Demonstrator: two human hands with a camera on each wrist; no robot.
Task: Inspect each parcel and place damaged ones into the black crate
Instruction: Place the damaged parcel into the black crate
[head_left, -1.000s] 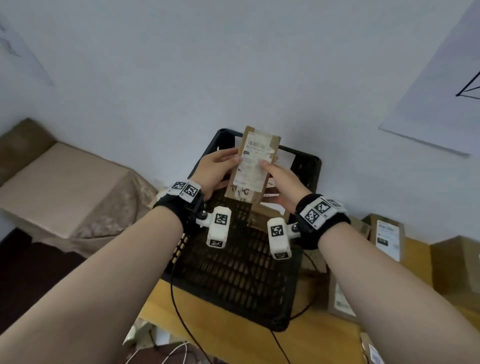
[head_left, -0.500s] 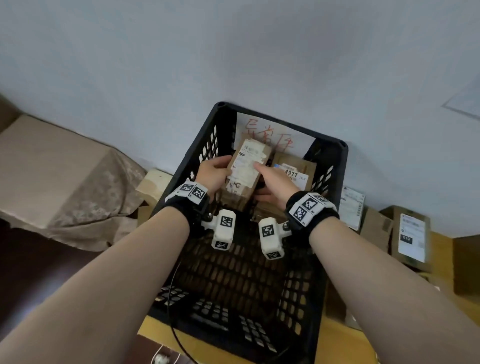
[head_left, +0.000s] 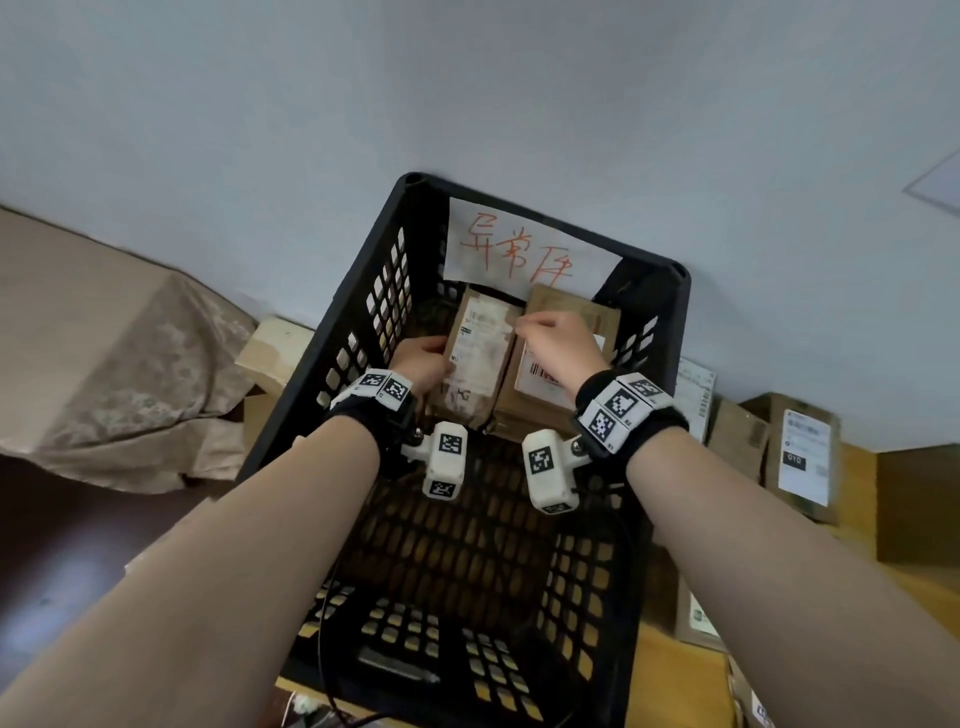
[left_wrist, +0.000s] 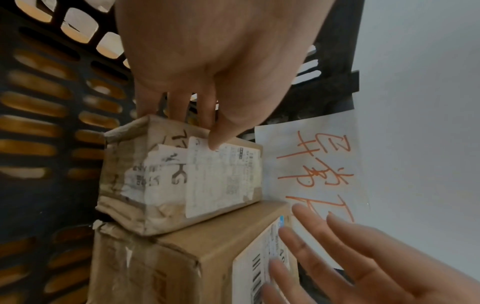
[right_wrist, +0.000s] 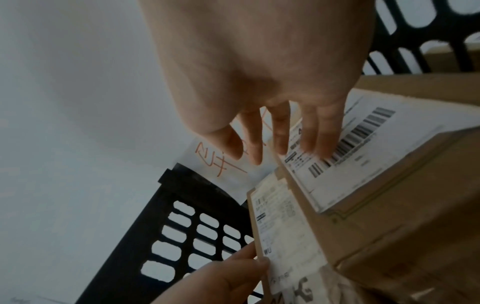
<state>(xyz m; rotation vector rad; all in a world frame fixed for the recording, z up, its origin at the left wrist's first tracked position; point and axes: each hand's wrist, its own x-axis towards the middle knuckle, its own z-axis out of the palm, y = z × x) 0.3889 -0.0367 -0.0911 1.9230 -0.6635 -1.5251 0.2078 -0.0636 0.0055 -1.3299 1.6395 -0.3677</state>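
Left hand (head_left: 423, 358) pinches the small worn parcel (head_left: 480, 353) on its left edge — thumb on the label face, fingers behind. Parcel is inside the black crate (head_left: 363, 322) at the far wall, touching 1 larger box (head_left: 566, 312) on its right. Right hand (head_left: 558, 343) is loose, fingers spread, holding nothing, over that box. Best next: seat it flat, then uncurl the fingers outward — don't drag it.

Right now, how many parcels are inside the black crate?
2. A crumpled, taped parcel at the crate's far end, held by the left hand; a larger box beside it. Others may be hidden beneath.
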